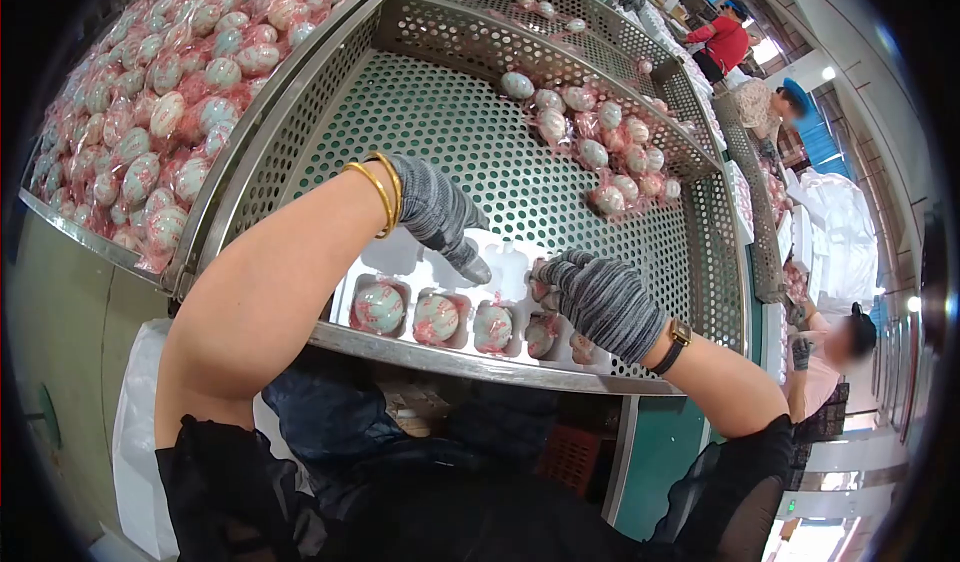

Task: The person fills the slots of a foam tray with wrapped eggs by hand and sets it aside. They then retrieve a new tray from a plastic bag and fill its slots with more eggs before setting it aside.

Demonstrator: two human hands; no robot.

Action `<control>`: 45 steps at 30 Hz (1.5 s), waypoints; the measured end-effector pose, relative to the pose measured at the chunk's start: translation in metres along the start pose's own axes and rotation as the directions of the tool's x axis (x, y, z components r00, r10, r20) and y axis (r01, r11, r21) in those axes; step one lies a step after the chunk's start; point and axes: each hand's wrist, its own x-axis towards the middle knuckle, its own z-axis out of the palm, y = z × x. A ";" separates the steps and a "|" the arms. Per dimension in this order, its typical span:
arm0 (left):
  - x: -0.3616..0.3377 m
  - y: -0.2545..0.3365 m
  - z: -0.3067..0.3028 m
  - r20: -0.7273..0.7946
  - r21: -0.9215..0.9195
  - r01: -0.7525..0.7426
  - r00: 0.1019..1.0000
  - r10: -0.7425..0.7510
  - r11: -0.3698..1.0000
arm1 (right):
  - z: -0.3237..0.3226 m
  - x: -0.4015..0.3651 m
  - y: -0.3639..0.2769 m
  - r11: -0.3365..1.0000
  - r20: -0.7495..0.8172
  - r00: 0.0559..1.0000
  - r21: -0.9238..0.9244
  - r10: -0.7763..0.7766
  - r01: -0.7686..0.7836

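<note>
My left hand [437, 214], in a grey knitted glove, reaches over the back of a white foam tray [440, 360]. Its fingers are stretched out and hold nothing. My right hand [605, 300], gloved alike, is closed at the tray's right part. Between its fingertips shows a bit of a wrapped egg [541, 288], mostly hidden by the glove. Along the tray's front row sit pale eggs in clear, red-printed film, among them a left egg [379, 308], a second egg [437, 318] and a third egg [493, 328]. Farther right, eggs are partly covered by my right hand.
The tray lies at the front edge of a perforated metal bin [420, 112]. A loose group of wrapped eggs [612, 142] rests at the bin's back right. Left of it is a large heap of wrapped eggs [150, 112]. Several people, including a person in red [722, 44], are along the right.
</note>
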 end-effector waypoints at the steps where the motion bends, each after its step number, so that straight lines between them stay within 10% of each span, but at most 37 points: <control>1: -0.003 0.003 -0.001 0.007 0.019 0.034 0.999 -0.034 0.999 | 0.002 0.002 0.004 1.000 -0.025 0.999 0.008 -0.027 0.027; 6: -0.004 0.002 -0.001 -0.036 0.094 0.054 0.998 -0.050 0.994 | -0.023 0.014 0.013 0.993 0.122 0.986 0.057 -0.111 0.105; 8: -0.009 0.009 -0.006 -0.019 0.107 0.065 0.998 -0.063 0.992 | -0.033 0.014 0.046 0.612 0.102 0.987 0.791 -0.121 -0.007; 11: 0.002 0.011 0.001 -0.061 -0.054 0.003 0.998 -0.006 0.999 | 0.008 0.038 0.129 0.413 -0.128 0.911 0.909 0.392 -0.050; 12: 0.005 0.012 0.005 -0.098 -0.117 -0.045 0.995 0.034 0.992 | 0.040 0.043 0.173 0.773 -0.412 0.825 0.632 0.386 -0.046; 13: 0.013 0.018 0.007 -0.132 -0.095 -0.056 0.990 0.043 0.994 | 0.017 0.041 0.163 0.812 -0.133 0.854 0.413 0.502 -0.413; 15: 0.026 0.034 0.016 -0.296 0.008 -0.051 0.954 0.051 0.999 | 0.112 0.048 0.247 0.954 -0.539 0.811 0.288 0.228 -0.077; 17: 0.032 0.049 0.013 -0.341 0.127 0.019 0.940 0.026 0.992 | 0.086 0.038 0.206 0.969 -0.635 0.772 -0.168 0.034 -0.181; 20: 0.027 0.040 0.002 -0.401 -0.019 0.008 0.916 -0.015 1.000 | 0.080 0.040 0.206 0.893 -0.479 0.791 0.411 0.381 -0.182; 21: 0.019 0.040 -0.003 -0.408 -0.127 0.056 0.907 -0.104 0.990 | 0.070 0.040 0.212 0.590 -0.272 0.792 0.796 0.547 -0.134; 25: 0.018 0.009 0.004 -0.249 -0.078 0.056 0.966 -0.073 0.995 | -0.030 -0.001 0.130 0.218 -0.111 0.981 0.973 0.162 0.075; 28: 0.006 0.024 0.002 -0.056 -0.102 0.081 0.995 -0.087 0.991 | -0.060 -0.013 0.088 0.552 -0.091 0.992 0.825 -0.084 0.122; 31: 0.006 0.024 0.004 -0.119 -0.040 0.063 0.991 -0.067 0.997 | -0.080 -0.015 0.057 0.833 0.290 0.953 0.545 -0.084 -0.093; 38: 0.004 0.026 0.004 -0.121 -0.065 0.074 0.989 -0.082 0.995 | -0.049 0.004 0.013 0.997 0.043 0.997 -0.037 -0.060 0.061; 45: 0.004 0.023 0.008 -0.180 -0.066 0.058 0.981 -0.069 0.996 | -0.057 0.005 0.030 0.980 0.073 0.997 0.198 -0.027 0.012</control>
